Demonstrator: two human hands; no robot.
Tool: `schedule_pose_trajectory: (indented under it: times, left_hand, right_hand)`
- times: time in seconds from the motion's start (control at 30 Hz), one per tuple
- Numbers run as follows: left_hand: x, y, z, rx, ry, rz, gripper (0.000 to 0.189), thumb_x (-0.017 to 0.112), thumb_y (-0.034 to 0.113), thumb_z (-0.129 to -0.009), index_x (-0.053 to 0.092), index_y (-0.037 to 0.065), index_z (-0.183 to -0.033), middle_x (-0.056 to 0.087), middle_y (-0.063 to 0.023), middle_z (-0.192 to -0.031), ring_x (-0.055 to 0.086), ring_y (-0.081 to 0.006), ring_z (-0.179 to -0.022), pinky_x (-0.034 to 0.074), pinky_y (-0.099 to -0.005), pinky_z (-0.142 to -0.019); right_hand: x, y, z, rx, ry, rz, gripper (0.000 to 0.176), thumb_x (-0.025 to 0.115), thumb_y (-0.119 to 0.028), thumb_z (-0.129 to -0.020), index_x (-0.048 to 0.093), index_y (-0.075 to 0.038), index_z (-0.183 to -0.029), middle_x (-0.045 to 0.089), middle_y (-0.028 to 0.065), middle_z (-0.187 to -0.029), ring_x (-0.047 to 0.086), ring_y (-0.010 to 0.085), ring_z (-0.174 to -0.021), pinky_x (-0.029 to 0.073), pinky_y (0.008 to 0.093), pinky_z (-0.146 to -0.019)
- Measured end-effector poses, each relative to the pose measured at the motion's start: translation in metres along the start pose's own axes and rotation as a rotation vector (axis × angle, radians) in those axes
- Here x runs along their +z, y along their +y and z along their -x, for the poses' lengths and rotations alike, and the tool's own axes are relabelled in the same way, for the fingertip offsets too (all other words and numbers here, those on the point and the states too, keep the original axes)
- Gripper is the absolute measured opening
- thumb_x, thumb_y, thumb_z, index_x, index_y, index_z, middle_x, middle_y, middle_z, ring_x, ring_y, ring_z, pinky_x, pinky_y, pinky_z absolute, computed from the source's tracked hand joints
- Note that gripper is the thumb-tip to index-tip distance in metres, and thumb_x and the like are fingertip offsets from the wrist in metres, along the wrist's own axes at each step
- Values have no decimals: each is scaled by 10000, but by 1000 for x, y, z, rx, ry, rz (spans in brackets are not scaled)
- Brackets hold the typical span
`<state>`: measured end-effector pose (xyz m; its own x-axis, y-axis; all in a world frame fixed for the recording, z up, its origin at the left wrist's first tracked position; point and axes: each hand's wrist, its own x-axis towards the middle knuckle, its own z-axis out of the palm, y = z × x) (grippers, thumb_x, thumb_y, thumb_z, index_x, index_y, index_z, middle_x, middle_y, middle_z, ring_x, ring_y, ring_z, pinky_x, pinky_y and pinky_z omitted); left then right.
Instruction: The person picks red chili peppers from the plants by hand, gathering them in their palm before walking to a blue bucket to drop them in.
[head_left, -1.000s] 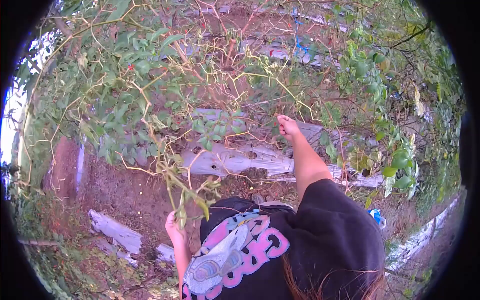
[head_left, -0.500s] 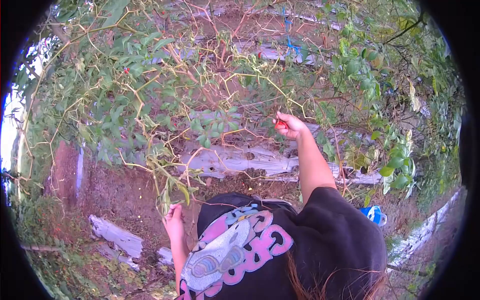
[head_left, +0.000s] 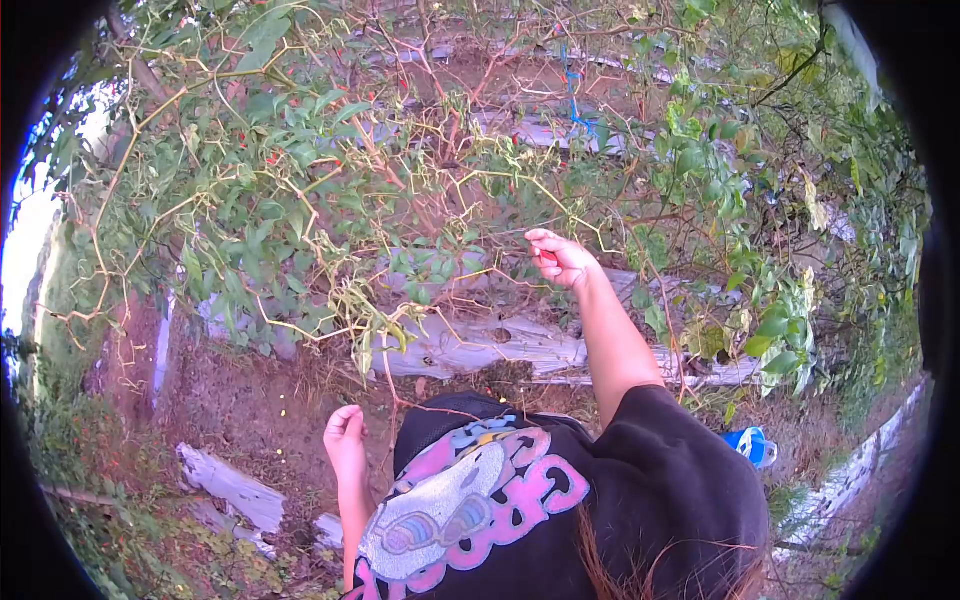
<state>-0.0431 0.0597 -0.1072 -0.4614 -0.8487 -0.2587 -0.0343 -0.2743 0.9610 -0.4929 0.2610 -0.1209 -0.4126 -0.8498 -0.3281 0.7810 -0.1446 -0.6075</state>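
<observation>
My right hand (head_left: 560, 262) reaches forward among the chili plants with its fingers closed round red chili peppers (head_left: 548, 259); how many is hidden by the fingers. Its fingertips are beside thin bare twigs. Low on the left, my left hand (head_left: 345, 436) is held with curled fingers, apart from the plant; anything inside it is hidden. Just above it hangs a branch with wilted, curled leaves (head_left: 365, 352). A red chili (head_left: 273, 158) shows among leaves at the upper left, and another (head_left: 515, 139) is higher up near the middle.
Silvery plastic mulch (head_left: 480, 345) covers the planting bed in front of me. A torn mulch piece (head_left: 232, 487) lies on bare soil at left. A blue and white container (head_left: 748, 446) stands at right. Blue twine (head_left: 573, 95) hangs at the top. Branches spread across the front.
My left hand has let go of the drooping branch, which has sprung up and right. My right hand has drawn slightly left, still holding the red chili peppers.
</observation>
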Motion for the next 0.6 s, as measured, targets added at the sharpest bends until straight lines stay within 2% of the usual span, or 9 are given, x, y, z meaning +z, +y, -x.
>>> schedule_pose_trajectory:
  times: [0.1,0.13,0.23,0.37,0.4,0.5,0.53,0.6]
  left_hand:
    - [-3,3,5,8,26,-3,60,582,40,-838,606,48,-893,539,29,-674,464,-40,-567,378,-184,-530]
    - [-6,3,5,13,33,-4,60,582,39,-838,604,47,-892,538,29,-673,463,-41,-566,379,-184,-530]
    - [-15,0,8,21,57,-1,59,582,38,-836,601,49,-891,538,28,-673,462,-42,-564,379,-185,-531]
    - [-18,0,13,27,67,7,61,581,39,-834,597,47,-893,537,26,-672,461,-44,-561,379,-186,-530]
    - [-18,-2,14,36,64,5,59,578,35,-834,595,46,-889,535,23,-669,463,-47,-562,379,-188,-527]
    - [-14,0,18,9,62,-5,56,568,26,-835,592,41,-883,537,16,-669,468,-51,-563,384,-192,-523]
    - [-13,-1,19,-3,56,-3,59,561,19,-835,587,38,-885,546,7,-678,479,-59,-565,394,-196,-523]
    - [-17,-9,15,-3,30,-67,80,573,34,-832,580,37,-912,561,0,-699,502,-72,-572,413,-199,-536]
  right_hand:
    - [14,3,3,-12,78,-22,243,529,-32,-824,518,-169,-1025,492,27,-689,337,75,-469,214,175,-349]
    - [3,1,-4,-16,10,-131,310,462,-25,-840,437,-155,-1120,485,50,-685,343,88,-458,225,193,-357]
    - [7,-11,-1,-127,10,-235,260,464,-29,-839,466,-153,-1067,484,52,-670,340,91,-452,222,198,-355]
    - [-30,-40,-31,-341,89,-447,107,477,-94,-870,550,-133,-938,497,-2,-633,380,106,-481,285,223,-393]
    - [-32,-48,-34,-343,162,-481,91,484,-168,-901,560,-117,-900,504,-23,-617,425,122,-521,325,241,-418]
    - [-55,-66,-65,-358,144,-701,136,478,-226,-920,551,-115,-949,506,-7,-637,456,146,-552,391,283,-441]
    - [-74,-71,-81,-321,140,-672,192,460,-272,-932,554,-105,-947,514,3,-634,471,162,-562,419,299,-457]
    - [-85,-77,-104,-350,192,-717,204,473,-293,-929,556,-108,-947,525,16,-645,531,188,-628,480,293,-557]
